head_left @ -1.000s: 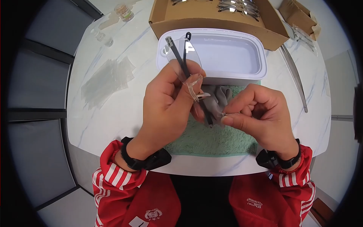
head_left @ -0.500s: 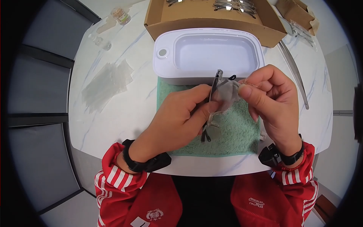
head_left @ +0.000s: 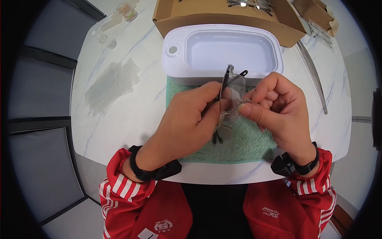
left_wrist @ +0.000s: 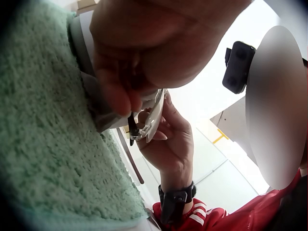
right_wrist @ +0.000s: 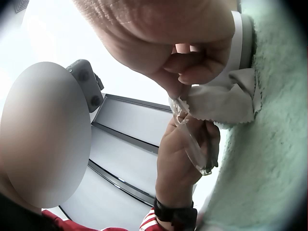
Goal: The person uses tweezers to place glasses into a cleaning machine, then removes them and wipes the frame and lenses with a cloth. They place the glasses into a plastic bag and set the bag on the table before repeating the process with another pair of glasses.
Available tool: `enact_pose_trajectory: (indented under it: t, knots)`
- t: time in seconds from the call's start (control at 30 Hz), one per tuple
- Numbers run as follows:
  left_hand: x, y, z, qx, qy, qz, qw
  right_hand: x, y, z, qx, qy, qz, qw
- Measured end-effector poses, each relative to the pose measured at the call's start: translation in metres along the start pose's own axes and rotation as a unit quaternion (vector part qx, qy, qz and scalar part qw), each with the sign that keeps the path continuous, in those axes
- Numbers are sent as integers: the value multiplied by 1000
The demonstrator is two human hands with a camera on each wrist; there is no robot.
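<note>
My left hand [head_left: 189,115] grips a pair of rimless eyeglasses [head_left: 237,84] with clear lenses and dark temples, the frame turned upright above a green towel [head_left: 248,139]. With thumb and forefinger, my right hand [head_left: 278,105] pinches a thin grey cloth [right_wrist: 219,103] against the glasses near the nose bridge. The cloth hangs down toward the towel in the right wrist view. In the left wrist view a lens [left_wrist: 155,118] shows edge-on between the two hands. Part of the frame is hidden behind the left fingers.
A white tub with a round button [head_left: 173,67] stands just beyond the hands. Behind it is a cardboard box [head_left: 179,18] holding several glasses. Clear plastic sleeves [head_left: 111,87], a jar [head_left: 127,12] and a small bottle [head_left: 105,39] lie left; a long curved strip [head_left: 312,75] lies right.
The left hand has turned the glasses and brought them to the right, over the towel. The right hand rose, then came down and left along the lens to the bridge with the cloth.
</note>
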State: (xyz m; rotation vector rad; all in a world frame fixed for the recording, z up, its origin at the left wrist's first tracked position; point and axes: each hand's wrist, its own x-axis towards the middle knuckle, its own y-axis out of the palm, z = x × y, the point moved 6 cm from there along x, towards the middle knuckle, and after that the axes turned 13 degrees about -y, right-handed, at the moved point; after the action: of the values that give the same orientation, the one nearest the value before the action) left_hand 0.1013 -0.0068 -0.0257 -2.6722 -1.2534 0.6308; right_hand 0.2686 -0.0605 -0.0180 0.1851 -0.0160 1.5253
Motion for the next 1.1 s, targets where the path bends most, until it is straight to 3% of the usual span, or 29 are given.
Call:
enact_pose_trajectory:
  t: [0.3, 0.63, 0.8, 0.93, 1.0, 1.1]
  knots:
    - [-2, 4, 4, 7, 13, 38, 999, 3, -6, 5, 44, -29, -81, 995]
    - [0, 0, 3, 0, -13, 4, 1000, -1, 5, 0, 15, -22, -29, 999]
    - [0, -1, -1, -32, -18, 12, 999, -4, 5, -4, -23, 19, 21, 999]
    - [-1, -1, -1, -79, -21, 23, 996, -2, 3, 5, -28, -4, 14, 1000]
    - [-3, -4, -2, -87, -15, 18, 996, 1, -1, 14, 14, -39, -46, 998]
    - [-4, -9, -3, -113, -6, 18, 993, 1, -6, 23, 40, -60, -40, 997]
